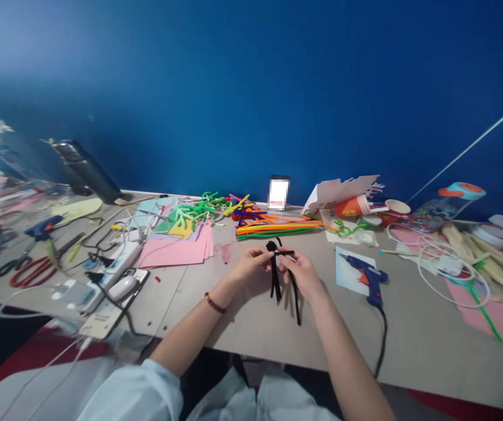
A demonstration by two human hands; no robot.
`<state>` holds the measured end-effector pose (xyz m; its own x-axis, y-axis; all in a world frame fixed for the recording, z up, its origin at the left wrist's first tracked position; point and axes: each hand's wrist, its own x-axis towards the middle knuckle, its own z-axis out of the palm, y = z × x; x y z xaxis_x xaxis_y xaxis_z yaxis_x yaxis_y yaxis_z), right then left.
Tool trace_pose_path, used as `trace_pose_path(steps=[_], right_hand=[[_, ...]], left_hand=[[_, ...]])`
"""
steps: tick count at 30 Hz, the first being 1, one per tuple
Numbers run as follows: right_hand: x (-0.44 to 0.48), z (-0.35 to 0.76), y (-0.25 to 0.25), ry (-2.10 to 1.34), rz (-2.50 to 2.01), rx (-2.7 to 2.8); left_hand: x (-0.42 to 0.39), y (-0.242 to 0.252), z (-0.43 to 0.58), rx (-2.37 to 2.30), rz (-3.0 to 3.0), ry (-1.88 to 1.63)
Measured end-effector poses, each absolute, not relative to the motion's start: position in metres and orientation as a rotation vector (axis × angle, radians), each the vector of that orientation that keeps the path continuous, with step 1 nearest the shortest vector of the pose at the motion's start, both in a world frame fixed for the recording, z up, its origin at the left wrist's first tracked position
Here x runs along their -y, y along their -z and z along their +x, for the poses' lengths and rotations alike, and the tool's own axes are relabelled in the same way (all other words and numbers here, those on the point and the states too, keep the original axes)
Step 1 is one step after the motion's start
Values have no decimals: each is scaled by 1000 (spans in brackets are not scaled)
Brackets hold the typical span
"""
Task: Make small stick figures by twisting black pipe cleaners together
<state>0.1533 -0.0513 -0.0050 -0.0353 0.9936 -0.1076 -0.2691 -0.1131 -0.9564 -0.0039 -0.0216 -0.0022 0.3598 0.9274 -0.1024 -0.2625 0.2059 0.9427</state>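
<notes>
Black pipe cleaners (pixel 274 270) pinched by left hand (pixel 251 266) and right hand (pixel 302 273); glue gun (pixel 367 273), pink paper (pixel 176 251) alongside

Both my forearms are bare; they come in from below and meet in the middle before me, elbows wide apart. My left hand (pixel 251 264) and my right hand (pixel 302 273) are near each other, with the palms turned inward. On each hand the fingers are bent and pinched closed against the thumb, fingertips pointing to the other hand.
</notes>
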Motion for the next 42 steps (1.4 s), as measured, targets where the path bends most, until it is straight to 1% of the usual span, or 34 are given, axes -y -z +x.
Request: trace_pose_path(steps=[3,6,20,26,35,42], right_hand=[[50,151,7,-1325,-1108,960],[48,151,7,-1250,-1137,975],[48,152,9,-1150,-1168,915],[48,152,7,-1165,-1146,866],[50,151,1,-1177,-1129,776],[48,152,9,-1270,-1085,779]], left_hand=[[24,2,-1,-825,1026,-931],[24,3,-1,-813,1025,-969],[23,6,1,-815,1038,-1047],[24,3,-2,-699,959,-982],[19,11,-4,-593,843,-946],[19,12,-3,-677,896,-976]])
